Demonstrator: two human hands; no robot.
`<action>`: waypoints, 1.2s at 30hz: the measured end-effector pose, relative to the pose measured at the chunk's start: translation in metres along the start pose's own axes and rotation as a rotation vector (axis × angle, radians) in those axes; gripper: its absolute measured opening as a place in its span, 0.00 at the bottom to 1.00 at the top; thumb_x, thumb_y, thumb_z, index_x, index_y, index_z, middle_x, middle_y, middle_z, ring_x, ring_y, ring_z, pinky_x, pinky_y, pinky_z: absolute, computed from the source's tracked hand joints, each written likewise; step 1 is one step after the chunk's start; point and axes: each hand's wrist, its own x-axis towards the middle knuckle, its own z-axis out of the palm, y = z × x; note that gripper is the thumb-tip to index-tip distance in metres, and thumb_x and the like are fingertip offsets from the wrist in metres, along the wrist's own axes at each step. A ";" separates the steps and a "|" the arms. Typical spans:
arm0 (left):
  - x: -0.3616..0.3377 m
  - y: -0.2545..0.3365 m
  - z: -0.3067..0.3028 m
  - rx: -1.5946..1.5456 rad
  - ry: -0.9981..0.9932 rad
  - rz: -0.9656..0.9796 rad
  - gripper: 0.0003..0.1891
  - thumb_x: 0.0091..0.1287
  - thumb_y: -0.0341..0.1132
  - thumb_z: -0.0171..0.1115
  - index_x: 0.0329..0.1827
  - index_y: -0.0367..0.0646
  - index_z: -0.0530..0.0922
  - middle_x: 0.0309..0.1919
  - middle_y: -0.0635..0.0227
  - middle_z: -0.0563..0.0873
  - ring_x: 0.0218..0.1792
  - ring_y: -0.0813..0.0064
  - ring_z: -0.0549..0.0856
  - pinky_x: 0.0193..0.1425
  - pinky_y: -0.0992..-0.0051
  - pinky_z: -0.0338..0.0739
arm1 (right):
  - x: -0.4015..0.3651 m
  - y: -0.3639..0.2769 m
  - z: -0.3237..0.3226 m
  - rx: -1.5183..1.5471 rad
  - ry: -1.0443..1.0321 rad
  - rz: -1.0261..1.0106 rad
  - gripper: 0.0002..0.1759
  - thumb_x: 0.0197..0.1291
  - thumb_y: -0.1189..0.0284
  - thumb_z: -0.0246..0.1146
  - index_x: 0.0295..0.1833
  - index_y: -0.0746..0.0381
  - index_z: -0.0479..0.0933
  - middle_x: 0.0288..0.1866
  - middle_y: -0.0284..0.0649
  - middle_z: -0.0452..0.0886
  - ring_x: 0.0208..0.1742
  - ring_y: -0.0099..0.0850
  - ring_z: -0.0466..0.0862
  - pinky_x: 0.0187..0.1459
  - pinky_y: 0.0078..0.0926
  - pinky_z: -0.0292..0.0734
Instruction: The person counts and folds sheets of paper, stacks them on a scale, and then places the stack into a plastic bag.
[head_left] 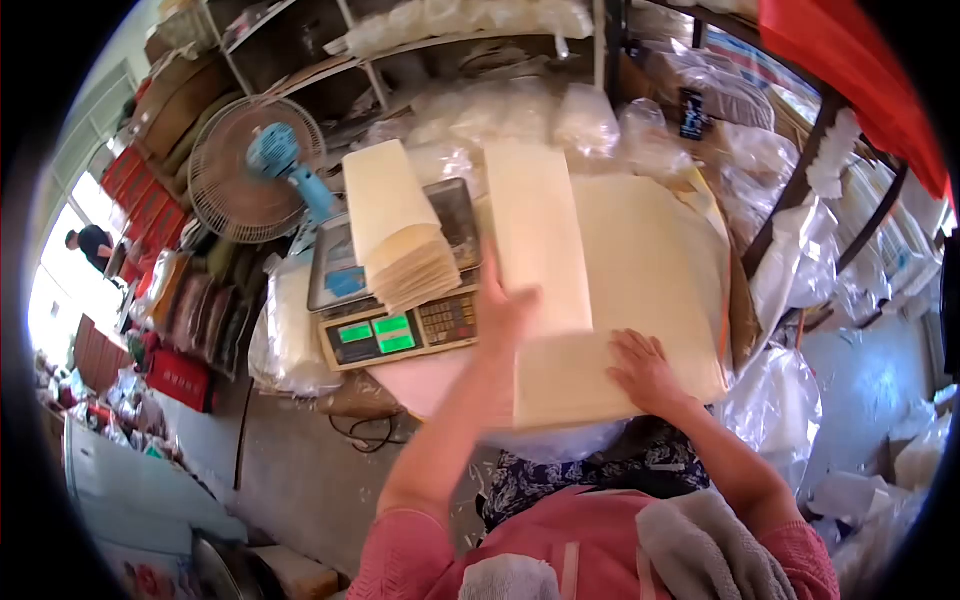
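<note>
My left hand (508,300) is at the left edge of a long cream paper stack (540,230), thumb spread over it and fingers along its side. Flat on a wide cream sheet or board (650,260), near the stack's lower right, lies my right hand (645,368) with its fingers spread. To the left, a digital scale (400,330) with lit green displays has a metal tray (460,215). On that tray rests a bundle of cream paper pieces (395,220), fanned in layers at its near end.
A fan (258,165) stands behind the scale at left. Clear plastic-wrapped packs (500,110) line the back. A dark metal frame (795,190) and red cloth (860,70) are at right. A person (92,245) is far left.
</note>
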 end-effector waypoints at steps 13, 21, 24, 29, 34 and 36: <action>0.126 0.008 -0.189 0.021 0.290 -0.142 0.41 0.49 0.16 0.62 0.71 0.36 0.61 0.53 0.64 0.80 0.48 0.73 0.80 0.51 0.75 0.75 | -0.007 0.002 0.001 -0.056 0.023 0.008 0.23 0.61 0.64 0.59 0.61 0.60 0.71 0.69 0.44 0.65 0.72 0.45 0.60 0.69 0.55 0.53; 0.140 0.011 -0.207 0.418 0.222 -0.077 0.27 0.45 0.24 0.67 0.53 0.40 0.76 0.44 0.66 0.83 0.44 0.75 0.80 0.48 0.75 0.76 | -0.008 0.009 0.007 -0.051 0.035 -0.031 0.23 0.61 0.66 0.58 0.61 0.60 0.71 0.69 0.45 0.64 0.72 0.45 0.60 0.68 0.54 0.54; 0.144 -0.006 -0.205 0.789 0.245 0.030 0.22 0.54 0.35 0.62 0.53 0.41 0.76 0.56 0.59 0.78 0.58 0.66 0.75 0.58 0.67 0.70 | -0.007 0.006 0.003 -0.006 0.019 -0.053 0.21 0.61 0.67 0.59 0.60 0.59 0.73 0.64 0.44 0.71 0.68 0.43 0.66 0.67 0.51 0.57; 0.172 -0.086 -0.250 1.365 0.148 0.345 0.28 0.59 0.51 0.53 0.60 0.46 0.74 0.71 0.55 0.62 0.72 0.58 0.58 0.70 0.49 0.53 | 0.001 -0.035 -0.015 0.006 -0.126 -0.236 0.18 0.60 0.65 0.63 0.55 0.57 0.76 0.56 0.39 0.79 0.62 0.36 0.74 0.66 0.49 0.61; 0.160 -0.064 -0.247 1.652 0.184 0.337 0.25 0.60 0.44 0.53 0.61 0.48 0.74 0.70 0.56 0.64 0.72 0.57 0.59 0.71 0.53 0.54 | 0.010 -0.056 -0.007 -0.232 -0.235 -0.460 0.13 0.58 0.65 0.63 0.47 0.57 0.78 0.42 0.37 0.80 0.55 0.33 0.78 0.65 0.52 0.62; 0.136 -0.027 -0.213 1.471 0.397 0.405 0.19 0.60 0.36 0.54 0.56 0.45 0.76 0.64 0.56 0.70 0.67 0.55 0.65 0.69 0.57 0.59 | 0.016 -0.057 -0.009 -0.399 -0.354 -0.513 0.12 0.58 0.66 0.63 0.47 0.57 0.78 0.39 0.37 0.79 0.52 0.34 0.79 0.62 0.49 0.67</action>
